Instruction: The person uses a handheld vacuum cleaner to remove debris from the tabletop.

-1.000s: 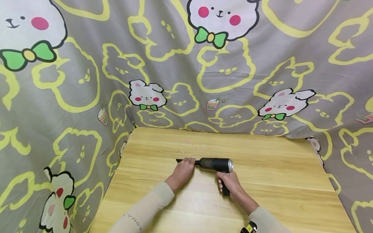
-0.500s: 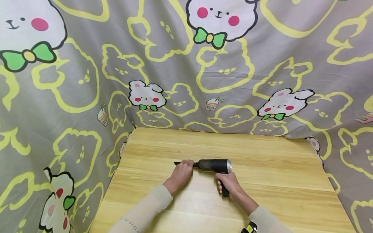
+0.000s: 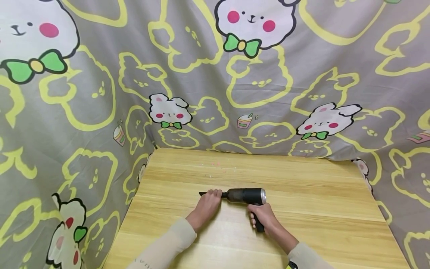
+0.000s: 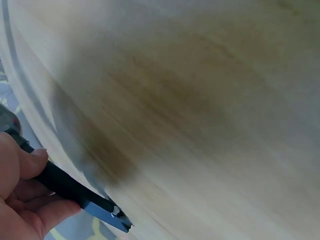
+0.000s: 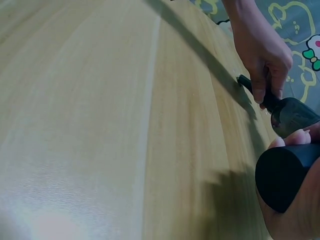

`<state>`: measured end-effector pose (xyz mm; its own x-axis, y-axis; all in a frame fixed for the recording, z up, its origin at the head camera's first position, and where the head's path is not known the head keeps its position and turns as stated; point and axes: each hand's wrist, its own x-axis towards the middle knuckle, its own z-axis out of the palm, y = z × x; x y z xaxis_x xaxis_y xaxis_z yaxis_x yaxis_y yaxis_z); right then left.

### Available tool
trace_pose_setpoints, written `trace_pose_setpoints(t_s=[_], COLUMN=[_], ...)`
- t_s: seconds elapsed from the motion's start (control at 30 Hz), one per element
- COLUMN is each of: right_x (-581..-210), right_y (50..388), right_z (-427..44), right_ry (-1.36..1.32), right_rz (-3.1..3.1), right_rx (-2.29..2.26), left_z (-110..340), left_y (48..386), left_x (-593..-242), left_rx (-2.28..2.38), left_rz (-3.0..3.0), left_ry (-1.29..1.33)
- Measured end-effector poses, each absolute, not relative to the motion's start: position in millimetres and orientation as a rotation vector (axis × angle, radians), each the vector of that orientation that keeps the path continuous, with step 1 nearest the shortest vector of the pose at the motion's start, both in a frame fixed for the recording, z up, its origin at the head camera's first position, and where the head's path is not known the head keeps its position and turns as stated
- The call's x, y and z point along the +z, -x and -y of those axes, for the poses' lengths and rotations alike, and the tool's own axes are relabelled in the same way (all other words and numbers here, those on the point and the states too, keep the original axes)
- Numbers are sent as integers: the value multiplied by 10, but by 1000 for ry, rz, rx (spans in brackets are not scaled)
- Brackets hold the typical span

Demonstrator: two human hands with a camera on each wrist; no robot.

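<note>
The right hand (image 3: 263, 215) wraps its fingers around the pistol handle (image 3: 259, 225) of a black handheld vacuum (image 3: 246, 195); the left hand (image 3: 208, 204) pinches its narrow nozzle (image 4: 70, 186) between thumb and fingers. The vacuum is held above a wood-grain table (image 3: 319, 201), near scattered pink and white bits (image 3: 218, 164), before bunny-print fabric (image 3: 262, 82).

The left hand (image 4: 22, 192), at the lower left, pinches a black nozzle (image 4: 70, 187) between thumb and fingers; the nozzle slants down to the right, its tip catching light; a rounded grey part (image 4: 7, 121) shows at the left edge; the wood-grained table (image 4: 210, 145) fills most of the view, darkened by a blurred shadow; patterned cloth (image 4: 82, 227) lies beyond its rim.
</note>
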<state>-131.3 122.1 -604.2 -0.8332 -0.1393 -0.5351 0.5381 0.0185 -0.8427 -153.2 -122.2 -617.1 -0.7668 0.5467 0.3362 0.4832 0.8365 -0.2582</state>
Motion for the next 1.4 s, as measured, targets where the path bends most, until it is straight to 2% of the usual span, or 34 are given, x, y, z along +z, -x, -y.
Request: trace_pose_setpoints(t_s=[0.7, 0.97, 1.4], right_x=[-6072, -6009, -5854], right_y=[1036, 1057, 1239], right_z=[-1567, -1806, -2172], right_ry=[-285, -289, -276], right_rz=[-1375, -1350, -1449], right_rx=[-1991, -2053, -2141], left_z=[1016, 795, 411], left_y=[1406, 1593, 2056], left_x=[-6133, -6075, -5786], left_rx=[310, 287, 225], left_rz=[2457, 2488, 2570], left_ry=[915, 1012, 1184])
